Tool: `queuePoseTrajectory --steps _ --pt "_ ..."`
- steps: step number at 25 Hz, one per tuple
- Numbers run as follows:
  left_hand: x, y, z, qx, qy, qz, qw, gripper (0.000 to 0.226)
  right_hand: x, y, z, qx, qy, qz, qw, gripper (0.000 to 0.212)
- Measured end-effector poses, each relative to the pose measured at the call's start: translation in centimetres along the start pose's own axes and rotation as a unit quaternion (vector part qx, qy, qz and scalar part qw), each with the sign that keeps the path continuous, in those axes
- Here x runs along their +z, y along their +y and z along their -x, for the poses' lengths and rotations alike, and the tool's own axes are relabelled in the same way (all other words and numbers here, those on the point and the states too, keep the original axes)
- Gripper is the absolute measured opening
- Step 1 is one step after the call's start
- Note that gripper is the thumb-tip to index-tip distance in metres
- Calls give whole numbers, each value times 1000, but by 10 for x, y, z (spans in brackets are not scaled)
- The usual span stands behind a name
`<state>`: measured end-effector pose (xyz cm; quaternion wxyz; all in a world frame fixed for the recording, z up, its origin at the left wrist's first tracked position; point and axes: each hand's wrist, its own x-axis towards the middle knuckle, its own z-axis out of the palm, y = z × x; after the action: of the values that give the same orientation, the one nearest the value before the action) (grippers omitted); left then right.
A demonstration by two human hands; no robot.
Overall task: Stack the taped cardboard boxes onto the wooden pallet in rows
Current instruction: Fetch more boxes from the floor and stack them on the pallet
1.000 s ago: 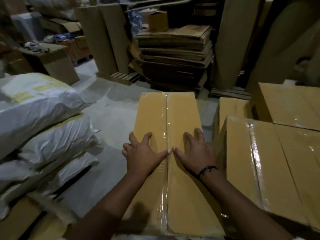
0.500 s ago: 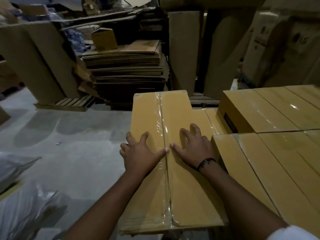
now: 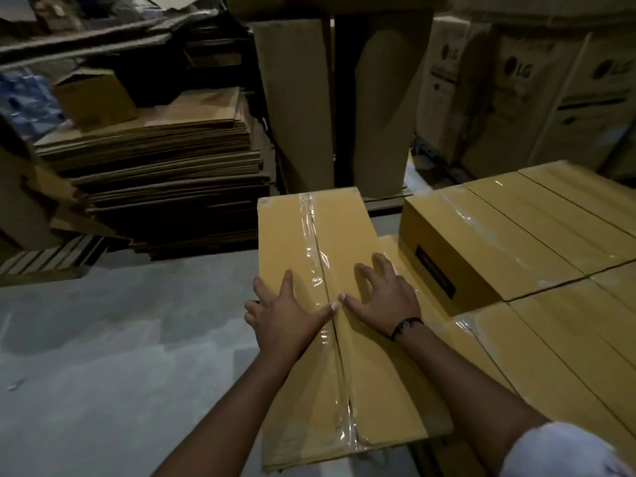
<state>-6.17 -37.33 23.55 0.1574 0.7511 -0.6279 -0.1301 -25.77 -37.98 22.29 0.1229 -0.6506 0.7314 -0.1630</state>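
Taped box [image 3: 375,380]: flat before me, right edge beside stacked boxes [image 3: 499,235], left edge bordering open floor [image 3: 120,339] | my left hand [image 3: 289,315], right hand [image 3: 382,297]: fingers spread wide, palms pressing its top.

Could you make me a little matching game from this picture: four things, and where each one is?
Things: 1 black bracelet; 2 flattened cardboard pile; 3 printed cartons; 4 taped box.
Places: A back right; B under the left hand and right hand; C on the right wrist; D back left.
Pairs: 1-C, 2-D, 3-A, 4-B.
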Motion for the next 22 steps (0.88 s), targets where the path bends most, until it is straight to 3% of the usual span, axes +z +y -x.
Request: queuePoseTrajectory --steps 11,16,22 --pt "51 83 -215 116 -98 46 987 112 11 53 -204 120 4 5 993 82" --pt "80 117 -287 152 -180 58 970 104 12 78 -277 181 -19 14 983 81" --pt "128 154 -312 4 -353 187 917 100 28 121 -317 199 -72 39 977 83"
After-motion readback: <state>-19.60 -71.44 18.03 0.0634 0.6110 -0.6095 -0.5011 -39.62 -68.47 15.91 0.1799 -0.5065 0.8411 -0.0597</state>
